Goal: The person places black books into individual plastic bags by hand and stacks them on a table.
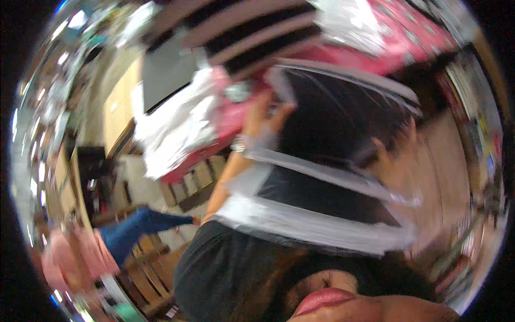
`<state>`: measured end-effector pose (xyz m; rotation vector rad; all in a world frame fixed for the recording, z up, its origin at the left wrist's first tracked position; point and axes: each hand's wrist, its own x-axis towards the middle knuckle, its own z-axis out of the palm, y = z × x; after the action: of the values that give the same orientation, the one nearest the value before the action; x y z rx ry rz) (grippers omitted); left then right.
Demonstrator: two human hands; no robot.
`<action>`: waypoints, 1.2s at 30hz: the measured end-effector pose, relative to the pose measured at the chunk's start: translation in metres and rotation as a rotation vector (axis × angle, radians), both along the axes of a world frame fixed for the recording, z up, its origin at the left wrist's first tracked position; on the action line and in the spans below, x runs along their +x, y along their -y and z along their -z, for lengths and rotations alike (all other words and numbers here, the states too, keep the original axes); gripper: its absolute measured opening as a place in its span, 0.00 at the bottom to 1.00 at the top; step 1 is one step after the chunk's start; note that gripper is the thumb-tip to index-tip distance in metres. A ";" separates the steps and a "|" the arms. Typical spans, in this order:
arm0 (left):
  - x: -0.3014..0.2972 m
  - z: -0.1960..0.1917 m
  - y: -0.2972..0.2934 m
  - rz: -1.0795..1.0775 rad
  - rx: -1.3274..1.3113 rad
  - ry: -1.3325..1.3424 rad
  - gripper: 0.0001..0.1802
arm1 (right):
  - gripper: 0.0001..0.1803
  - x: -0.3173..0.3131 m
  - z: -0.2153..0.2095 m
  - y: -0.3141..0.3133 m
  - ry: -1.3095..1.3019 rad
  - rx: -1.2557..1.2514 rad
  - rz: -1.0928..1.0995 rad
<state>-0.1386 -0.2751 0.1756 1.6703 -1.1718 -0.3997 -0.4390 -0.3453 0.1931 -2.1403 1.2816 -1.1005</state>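
A flat black pack in clear plastic (338,115) is in front of my chest, smeared by motion, its contents not plain to see. My left hand (266,115) grips its left edge, thumb and fingers curled around it. At the right side, my right hand (396,158) holds the same pack, with fingers bent over its near right corner and partly blurred. Closer to my body lie white, layered plastic edges (311,225) with a black face between them; whether this is a second pack or part of the first, I cannot tell. A band (240,145) circles my left wrist.
Beyond the pack is a pink patterned cloth surface (370,61) with white plastic bags (179,123) on it. A grey flat panel (167,75) and a black-striped pink fabric (257,32) are at the far side. At left, a person in a pink top (80,255) is near wooden furniture.
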 end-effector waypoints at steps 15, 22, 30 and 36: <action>0.009 -0.002 -0.161 -0.461 -0.037 0.047 0.16 | 0.35 0.092 0.000 -0.017 0.218 -0.372 -0.381; 0.037 -0.016 -0.202 -0.547 -0.026 0.233 0.11 | 0.17 0.155 -0.042 -0.036 0.252 -0.517 -0.416; 0.071 0.013 -0.227 -0.659 -0.012 0.155 0.07 | 0.12 0.201 -0.056 -0.054 0.063 -0.823 -0.540; 0.078 0.019 -0.259 -0.656 -0.169 0.147 0.06 | 0.10 0.201 -0.075 -0.069 0.045 0.072 -0.804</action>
<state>-0.0603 -0.0163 0.1567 1.8387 -0.6735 0.2294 -0.2383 -0.2759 0.2679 -2.2208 0.3367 -0.7231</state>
